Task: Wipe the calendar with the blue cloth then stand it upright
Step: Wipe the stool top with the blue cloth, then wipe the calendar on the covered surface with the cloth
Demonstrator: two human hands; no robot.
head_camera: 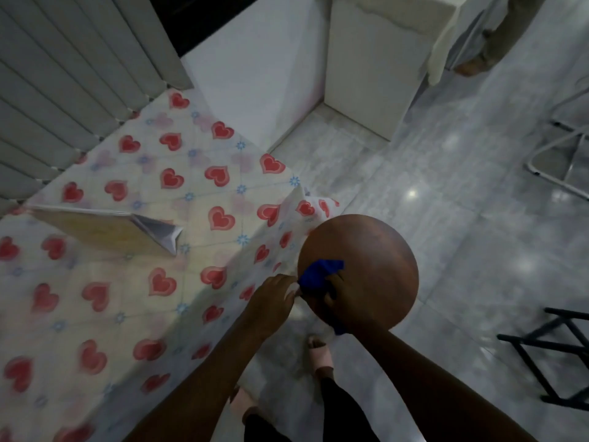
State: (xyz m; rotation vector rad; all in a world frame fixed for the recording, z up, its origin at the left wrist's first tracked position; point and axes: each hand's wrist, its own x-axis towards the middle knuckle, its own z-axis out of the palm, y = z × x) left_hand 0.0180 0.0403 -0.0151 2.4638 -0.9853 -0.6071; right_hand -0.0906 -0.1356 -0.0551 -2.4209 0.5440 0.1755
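The calendar [105, 231], a pale desk calendar with a folded white base, rests on the heart-patterned tablecloth [134, 298] at the left. The blue cloth [320, 274] lies bunched on the near-left part of a round brown stool seat [376, 250] beside the table's right edge. My right hand [339, 295] is closed on the cloth, with part of the cloth showing below my wrist. My left hand [274, 298] hovers at the table's edge just left of the cloth, fingers bent, fingertips close to the cloth. Both hands are well right of the calendar.
Grey vertical blinds [63, 84] run along the table's far left side. A white cabinet [373, 65] stands beyond the stool. A black frame [554, 355] and a white metal frame [561, 154] sit on the tiled floor at the right. My feet [322, 352] show below.
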